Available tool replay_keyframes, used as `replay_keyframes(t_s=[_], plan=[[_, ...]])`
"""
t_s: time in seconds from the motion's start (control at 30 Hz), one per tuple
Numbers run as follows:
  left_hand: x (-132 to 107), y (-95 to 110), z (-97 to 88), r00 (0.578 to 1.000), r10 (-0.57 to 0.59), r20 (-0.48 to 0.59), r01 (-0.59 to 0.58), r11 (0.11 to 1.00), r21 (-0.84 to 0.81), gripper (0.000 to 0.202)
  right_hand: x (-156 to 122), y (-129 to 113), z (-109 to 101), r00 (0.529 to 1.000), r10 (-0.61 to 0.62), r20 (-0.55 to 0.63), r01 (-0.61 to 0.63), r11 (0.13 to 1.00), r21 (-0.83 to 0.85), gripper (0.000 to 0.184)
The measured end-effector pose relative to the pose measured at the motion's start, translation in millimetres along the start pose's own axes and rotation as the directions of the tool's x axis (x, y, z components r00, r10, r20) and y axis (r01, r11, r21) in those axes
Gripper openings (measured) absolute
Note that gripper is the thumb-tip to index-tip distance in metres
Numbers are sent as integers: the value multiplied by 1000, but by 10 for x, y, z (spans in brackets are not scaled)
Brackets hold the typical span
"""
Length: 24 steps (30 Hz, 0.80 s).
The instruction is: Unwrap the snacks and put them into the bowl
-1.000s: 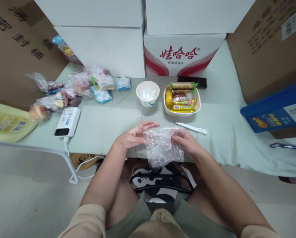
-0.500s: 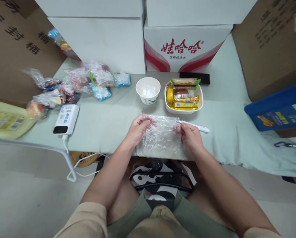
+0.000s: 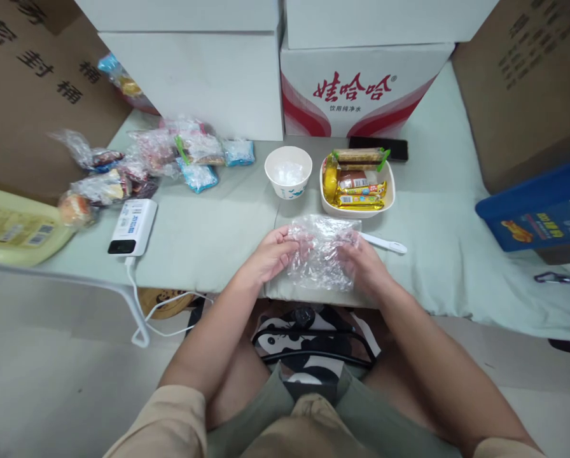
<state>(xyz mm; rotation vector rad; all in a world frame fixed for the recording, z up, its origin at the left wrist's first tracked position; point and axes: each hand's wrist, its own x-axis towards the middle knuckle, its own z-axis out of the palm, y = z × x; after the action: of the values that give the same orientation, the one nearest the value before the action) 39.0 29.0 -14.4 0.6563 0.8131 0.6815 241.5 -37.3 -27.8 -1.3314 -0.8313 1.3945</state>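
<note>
Both of my hands hold a clear crinkled plastic bag just above the near edge of the table. My left hand pinches its left side with curled fingers. My right hand grips its right side, partly behind the plastic. Beyond the bag stand a white paper cup with clear plastic inside and a white tray full of wrapped snack bars. A white pen-like tool lies just right of my right hand.
Several bagged snacks lie at the back left near a white power bank with a cable. White boxes and brown cartons wall the back. A black phone, a blue box and a yellow container are around.
The bag was lifted upright a second ago, then was laid flat on the table, and is now bunched up between both hands, a little further from me.
</note>
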Motion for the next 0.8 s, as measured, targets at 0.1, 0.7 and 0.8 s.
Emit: replay_keyframes(t_s=[0.1,0.7,0.8], plan=[[16,-12,5,997,50,-52,-51,998,-28,47,-20,-30,20,998,24,55,-16,989,-144,32],[-23,-39,-116,995,55,83,-81,930,359,43,-48,-71,-72,999,-46,-19,45,996,-71,27],[-47,-16,-146,994,40,106,-64,970,235,41,-50,-119,-85,1000,11,21,-10,1000,-13,22]])
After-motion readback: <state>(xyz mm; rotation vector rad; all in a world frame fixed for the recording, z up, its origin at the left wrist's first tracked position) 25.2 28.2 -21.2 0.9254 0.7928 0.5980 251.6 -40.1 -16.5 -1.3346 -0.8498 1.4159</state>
